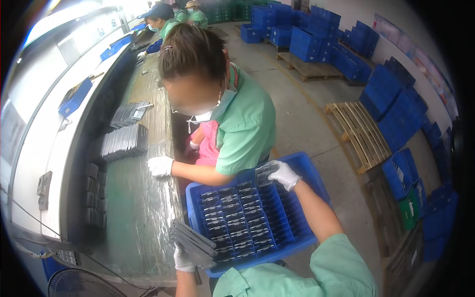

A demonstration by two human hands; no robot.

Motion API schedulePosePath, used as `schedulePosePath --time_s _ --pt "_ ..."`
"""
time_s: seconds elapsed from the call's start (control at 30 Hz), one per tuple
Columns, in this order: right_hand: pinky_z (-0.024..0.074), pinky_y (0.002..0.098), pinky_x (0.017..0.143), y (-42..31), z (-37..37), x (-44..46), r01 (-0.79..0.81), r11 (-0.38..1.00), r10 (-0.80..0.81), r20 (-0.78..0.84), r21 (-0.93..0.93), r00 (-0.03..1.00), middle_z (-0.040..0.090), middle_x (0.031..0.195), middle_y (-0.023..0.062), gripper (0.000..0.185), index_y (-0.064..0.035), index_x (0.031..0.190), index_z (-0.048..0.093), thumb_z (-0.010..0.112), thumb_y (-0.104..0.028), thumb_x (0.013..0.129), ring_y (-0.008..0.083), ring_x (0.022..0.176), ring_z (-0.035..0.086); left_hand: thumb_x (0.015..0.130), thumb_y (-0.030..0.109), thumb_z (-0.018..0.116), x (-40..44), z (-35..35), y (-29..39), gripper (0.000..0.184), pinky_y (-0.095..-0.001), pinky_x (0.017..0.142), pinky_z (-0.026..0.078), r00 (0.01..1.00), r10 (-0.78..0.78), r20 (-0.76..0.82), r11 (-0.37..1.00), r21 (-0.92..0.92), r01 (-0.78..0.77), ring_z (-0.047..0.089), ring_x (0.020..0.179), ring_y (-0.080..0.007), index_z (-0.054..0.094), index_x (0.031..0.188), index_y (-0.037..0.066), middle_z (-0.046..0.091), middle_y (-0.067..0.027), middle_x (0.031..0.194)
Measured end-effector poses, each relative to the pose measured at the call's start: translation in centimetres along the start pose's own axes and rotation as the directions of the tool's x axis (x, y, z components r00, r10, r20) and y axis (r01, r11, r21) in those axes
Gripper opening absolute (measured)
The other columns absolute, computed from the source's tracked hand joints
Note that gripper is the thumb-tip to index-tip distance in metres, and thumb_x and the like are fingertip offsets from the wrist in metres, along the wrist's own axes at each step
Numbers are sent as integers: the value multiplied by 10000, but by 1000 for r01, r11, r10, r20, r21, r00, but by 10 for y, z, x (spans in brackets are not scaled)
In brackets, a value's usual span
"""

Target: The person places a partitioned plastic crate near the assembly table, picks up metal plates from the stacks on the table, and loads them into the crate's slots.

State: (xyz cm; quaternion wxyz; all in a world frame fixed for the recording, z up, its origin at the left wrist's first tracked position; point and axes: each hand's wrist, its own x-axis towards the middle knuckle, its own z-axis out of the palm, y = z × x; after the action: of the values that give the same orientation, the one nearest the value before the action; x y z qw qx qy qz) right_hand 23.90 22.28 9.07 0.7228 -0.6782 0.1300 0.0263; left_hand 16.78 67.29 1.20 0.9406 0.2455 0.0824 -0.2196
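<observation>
My gloved left hand is closed around a fanned stack of flat grey metal-looking plates at the table's edge, beside the blue crate's near left corner. Over the crate's far right part, my gloved right hand grips one flat grey plate by its end. Below both hands stands the blue crate, split by dividers into narrow slots. Dark parts with shiny edges fill its left and middle columns in rows. The slots on the right show bare blue dividers.
A co-worker in green sits close behind the crate, one gloved hand on the work table. Stacked grey plates lie there. A fan is at lower left; wooden pallets and blue crates stand right.
</observation>
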Motion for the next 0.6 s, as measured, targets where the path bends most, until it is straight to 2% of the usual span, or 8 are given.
schedulePosePath --time_s 0.17,0.2,0.3,0.43,0.53,0.6 --pt "463 239 761 -6 0 7 36 990 -31 40 -137 999 646 852 18 268 -26 915 633 593 77 671 106 810 590 804 434 647 -2 5 0 600 -497 1023 351 1000 -4 12 1000 17 4 498 1166 -285 491 1283 109 535 -83 1268" --pt "460 238 753 -10 0 5 27 978 -27 4 -208 1000 645 819 10 211 -26 870 637 605 65 683 104 798 588 802 437 649 -2 6 0 603 -496 1023 351 1000 -3 11 1000 17 3 498 1165 -286 491 1282 108 535 -84 1268" --pt "461 237 750 -13 1 2 72 989 -82 -76 -131 994 650 825 14 200 -29 873 636 614 59 696 102 791 589 799 442 651 -2 6 -1 610 -493 1023 352 1000 10 -13 1000 22 -10 497 1165 -286 490 1282 107 535 -84 1269" --pt "469 242 754 0 0 3 61 975 -94 -147 -214 985 653 835 20 191 -31 866 634 616 66 703 102 805 594 799 448 649 -2 13 -1 610 -486 1020 356 999 29 -20 999 34 -28 497 1163 -285 491 1280 107 537 -80 1265" --pt "472 245 756 9 -6 1 101 983 -134 -226 -153 965 653 858 25 225 -22 910 620 621 61 701 113 806 596 798 453 648 0 20 -8 609 -475 1014 365 996 33 -87 999 11 -33 506 1148 -277 495 1276 109 542 -73 1257" --pt "478 255 755 15 -16 0 105 983 -140 -255 -147 957 655 868 35 243 -10 936 609 616 64 705 125 807 603 799 446 649 0 32 -14 600 -469 1010 370 998 15 -69 1000 20 -13 510 1139 -271 497 1274 112 546 -68 1250"
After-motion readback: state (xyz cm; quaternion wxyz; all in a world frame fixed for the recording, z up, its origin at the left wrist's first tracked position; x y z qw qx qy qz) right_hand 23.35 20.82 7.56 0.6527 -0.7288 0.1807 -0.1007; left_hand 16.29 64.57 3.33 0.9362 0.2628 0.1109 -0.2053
